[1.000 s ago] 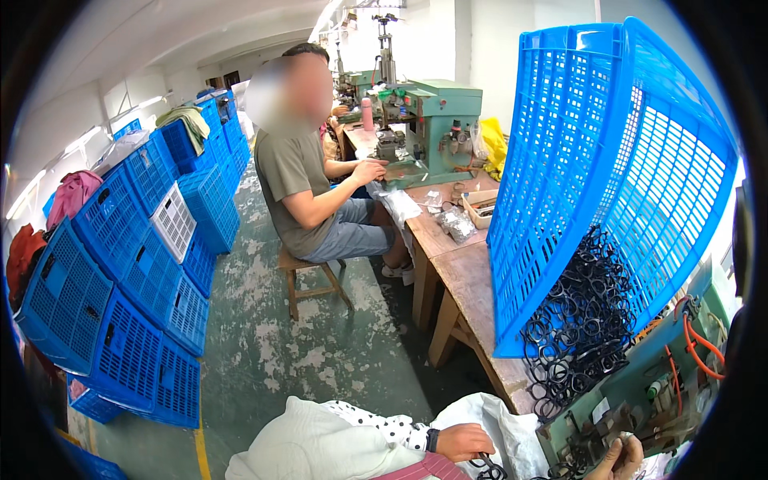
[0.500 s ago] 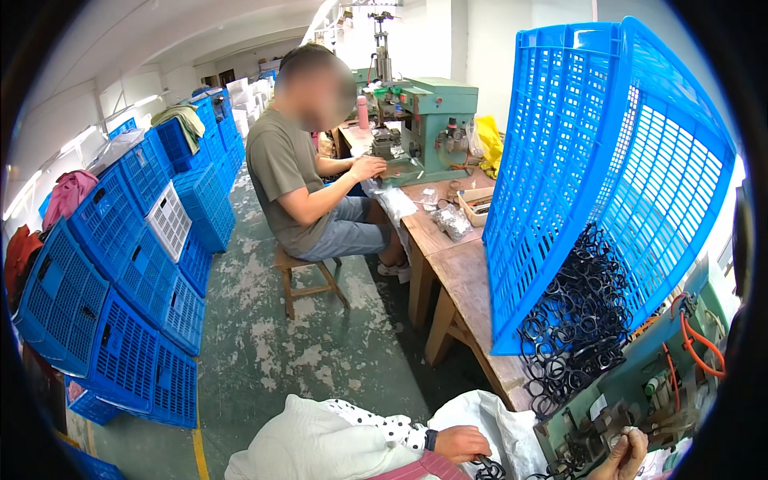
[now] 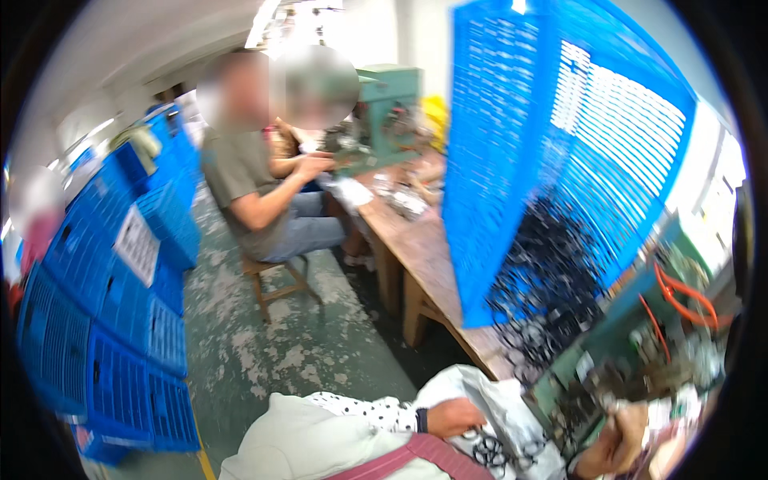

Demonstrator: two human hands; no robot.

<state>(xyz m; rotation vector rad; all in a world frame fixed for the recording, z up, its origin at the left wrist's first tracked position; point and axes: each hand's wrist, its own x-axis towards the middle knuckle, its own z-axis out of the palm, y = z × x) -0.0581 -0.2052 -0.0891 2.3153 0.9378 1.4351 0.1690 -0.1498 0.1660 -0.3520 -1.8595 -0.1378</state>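
My left hand [image 3: 453, 417], in a white sleeve with black dots, is closed with curled fingers on black rings [image 3: 490, 450]. These rings hang and lie just below its fingertips, over a white plastic bag [image 3: 448, 386] at my lap. Farther right, my right hand [image 3: 614, 442] is bent beside a green machine [image 3: 572, 392]; motion smears its fingers, so what it holds, if anything, does not show. A tipped blue plastic crate [image 3: 500, 160] stands on the wooden table [image 3: 428, 288], and a heap of black rings [image 3: 548, 280] spills out of it toward the machine.
Orange hoses [image 3: 680, 300] loop over the machine at right. Ahead, a person in a dark shirt [image 3: 232, 172] sits on a wooden stool [image 3: 280, 284] by another green machine [image 3: 392, 108], with someone behind. Stacked blue crates [image 3: 104, 272] line the left side.
The view has swung right and blurred, so the scene sits farther left. Around my left hand more rings show. More of my right hand and wrist has come into view beside the machine.
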